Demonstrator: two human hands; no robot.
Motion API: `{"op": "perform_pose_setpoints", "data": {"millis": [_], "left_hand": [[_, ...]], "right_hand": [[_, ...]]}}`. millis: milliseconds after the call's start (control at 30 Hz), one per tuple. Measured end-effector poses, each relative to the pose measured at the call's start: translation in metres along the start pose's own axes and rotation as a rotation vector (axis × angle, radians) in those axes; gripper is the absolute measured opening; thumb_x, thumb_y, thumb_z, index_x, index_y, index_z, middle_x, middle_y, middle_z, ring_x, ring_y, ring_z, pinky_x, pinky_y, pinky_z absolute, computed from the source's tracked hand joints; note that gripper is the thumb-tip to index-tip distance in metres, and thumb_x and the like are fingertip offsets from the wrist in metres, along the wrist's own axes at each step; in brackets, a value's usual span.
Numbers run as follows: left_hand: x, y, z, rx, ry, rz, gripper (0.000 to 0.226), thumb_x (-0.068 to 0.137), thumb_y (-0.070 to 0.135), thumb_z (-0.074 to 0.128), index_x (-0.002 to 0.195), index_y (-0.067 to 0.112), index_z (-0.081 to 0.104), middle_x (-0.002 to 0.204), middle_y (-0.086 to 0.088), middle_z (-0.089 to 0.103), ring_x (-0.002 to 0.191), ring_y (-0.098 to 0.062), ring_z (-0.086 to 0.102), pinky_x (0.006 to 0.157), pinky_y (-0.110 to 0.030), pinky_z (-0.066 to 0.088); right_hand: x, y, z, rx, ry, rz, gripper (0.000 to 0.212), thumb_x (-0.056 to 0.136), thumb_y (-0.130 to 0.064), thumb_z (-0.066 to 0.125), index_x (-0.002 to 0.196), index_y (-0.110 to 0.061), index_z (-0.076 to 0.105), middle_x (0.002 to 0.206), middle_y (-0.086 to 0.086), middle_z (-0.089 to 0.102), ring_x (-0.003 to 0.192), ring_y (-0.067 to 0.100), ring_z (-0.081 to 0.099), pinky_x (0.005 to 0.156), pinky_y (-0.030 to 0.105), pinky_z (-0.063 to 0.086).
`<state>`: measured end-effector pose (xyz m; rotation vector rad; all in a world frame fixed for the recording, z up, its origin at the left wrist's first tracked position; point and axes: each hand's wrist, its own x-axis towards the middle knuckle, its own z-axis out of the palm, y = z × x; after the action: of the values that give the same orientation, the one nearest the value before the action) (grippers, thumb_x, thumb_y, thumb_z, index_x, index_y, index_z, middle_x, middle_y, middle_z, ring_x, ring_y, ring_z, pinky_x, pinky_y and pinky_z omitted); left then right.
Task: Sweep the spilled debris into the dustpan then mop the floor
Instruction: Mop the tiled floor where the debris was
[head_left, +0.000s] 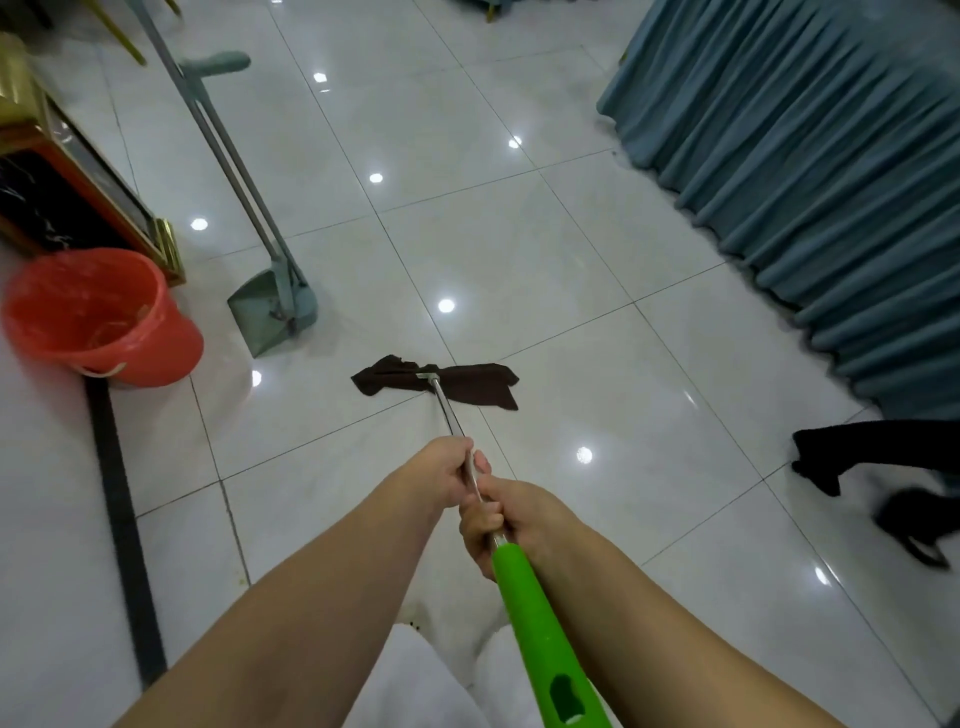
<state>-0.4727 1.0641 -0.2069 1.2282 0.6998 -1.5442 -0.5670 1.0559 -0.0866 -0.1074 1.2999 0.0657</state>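
Both hands gripped the mop with the silver metal shaft and bright green plastic grip (540, 613). The left hand (447, 470) was curled round the bare shaft farther down, and the right hand (506, 522) was wrapped round it just above, touching the top of the green grip.

The dark brown cloth mop head (467, 382) lay flat on the glossy white tiled floor (597, 291), ahead of the person and just past a tile joint. The shaft's long axis ran from the person's body away and slightly to the left, pointing toward the head. The cloth's own long axis lay across that, roughly left to right.

The pale green long-handled dustpan (257, 317) stood just left of the cloth, with what looked like a matching broom clipped against it, though the blur made that hard to confirm. The orange-red plastic bucket (98, 317) sat further left.

The main risk, as I judged it, was a leftward stroke knocking the upright dustpan over and spilling whatever debris it held back onto the tiles. A wider swing could bump the bucket. The cloth appeared loosely bunched at its clamp, so a hard pull might drag it unevenly. The teal pleated fabric skirt (810, 156) on the right could catch a damp cloth.
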Motion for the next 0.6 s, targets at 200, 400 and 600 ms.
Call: {"op": "perform_pose_setpoints", "data": {"millis": [200, 400, 600], "left_hand": [[0.022, 0.039, 0.034, -0.027, 0.032, 0.051, 0.02, 0.101, 0.018, 0.036, 0.115, 0.005, 0.04, 0.064, -0.005, 0.042, 0.044, -0.01, 0.039, 0.032, -0.012, 0.035], [0.054, 0.079, 0.082, -0.113, 0.054, 0.086, 0.016, 0.101, 0.014, 0.035, 0.113, 0.005, 0.039, 0.072, -0.008, 0.042, 0.048, -0.01, 0.039, 0.033, -0.013, 0.037], [0.1, 0.134, 0.144, -0.165, 0.117, 0.106, 0.008, 0.101, 0.014, 0.035, 0.103, 0.007, 0.04, 0.073, -0.007, 0.04, 0.048, -0.011, 0.037, 0.032, -0.011, 0.036]], "right_hand": [[0.016, -0.055, 0.012, -0.082, -0.017, 0.006, 0.015, 0.096, -0.015, 0.052, 0.094, -0.024, 0.064, 0.061, 0.002, 0.041, 0.025, 0.006, 0.03, 0.026, 0.009, 0.028], [0.037, -0.132, 0.016, -0.192, -0.047, 0.033, 0.017, 0.097, -0.015, 0.05, 0.099, -0.028, 0.062, 0.058, 0.001, 0.038, 0.026, 0.005, 0.03, 0.026, 0.01, 0.028], [0.062, -0.227, 0.021, -0.257, -0.114, 0.075, 0.017, 0.099, -0.017, 0.049, 0.095, -0.03, 0.059, 0.062, 0.0, 0.035, 0.026, 0.005, 0.029, 0.025, 0.01, 0.026]]}}
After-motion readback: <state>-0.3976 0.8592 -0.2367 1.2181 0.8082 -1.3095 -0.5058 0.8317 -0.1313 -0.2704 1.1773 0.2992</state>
